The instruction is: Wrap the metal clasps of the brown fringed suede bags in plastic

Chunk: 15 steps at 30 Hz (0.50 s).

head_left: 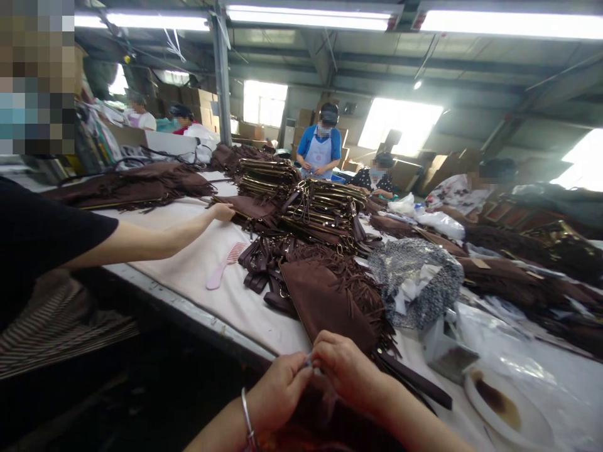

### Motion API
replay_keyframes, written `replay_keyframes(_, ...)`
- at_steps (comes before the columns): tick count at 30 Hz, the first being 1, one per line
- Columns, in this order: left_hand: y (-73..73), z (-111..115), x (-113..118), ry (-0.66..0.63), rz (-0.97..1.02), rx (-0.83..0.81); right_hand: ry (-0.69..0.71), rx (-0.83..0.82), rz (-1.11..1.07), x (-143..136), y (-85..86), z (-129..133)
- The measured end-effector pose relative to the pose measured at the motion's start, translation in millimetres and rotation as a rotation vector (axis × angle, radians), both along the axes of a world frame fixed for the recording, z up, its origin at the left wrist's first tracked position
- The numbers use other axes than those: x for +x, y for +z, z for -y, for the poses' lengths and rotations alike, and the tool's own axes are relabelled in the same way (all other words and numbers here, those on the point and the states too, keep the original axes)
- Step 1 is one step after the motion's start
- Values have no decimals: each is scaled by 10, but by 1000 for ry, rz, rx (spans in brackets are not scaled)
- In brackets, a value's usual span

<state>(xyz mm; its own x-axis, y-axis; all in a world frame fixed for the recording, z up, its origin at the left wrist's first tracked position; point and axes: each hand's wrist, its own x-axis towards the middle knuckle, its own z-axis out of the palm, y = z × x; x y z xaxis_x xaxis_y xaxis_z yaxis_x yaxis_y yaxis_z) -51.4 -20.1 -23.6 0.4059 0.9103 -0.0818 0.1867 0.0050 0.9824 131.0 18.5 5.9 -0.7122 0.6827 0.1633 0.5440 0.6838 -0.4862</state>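
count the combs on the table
1: a pink comb, lying on the pale cloth, left of the brown fringed bag nearest the hands. Others may be hidden.

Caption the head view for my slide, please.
Left hand and right hand pinch a small pale thing near a fringed brown pouch; a pink comb lies beyond.

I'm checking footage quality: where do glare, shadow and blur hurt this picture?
Head view throughout: windows and ceiling lights blown out white; deep shadow below the table; small item between left hand and right hand too blurred to identify.
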Motion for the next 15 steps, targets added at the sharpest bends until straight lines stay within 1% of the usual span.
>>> replay_keyframes(3,-11,10,16,38,-162,142,-28,-33,13,-5,4,-4)
replay_keyframes(5,-32,21,36,66,-240,205,-61,-49,6,3,2,2)
replay_keyframes(8,-49,44,56,87,-249,235,-79,-52,8,26,15,17)
replay_keyframes(11,-45,61,56,77,-230,245,-45,-21,86,35,47,32)
replay_keyframes(15,-70,72,37,53,-267,246,-27,40,172,13,71,27)
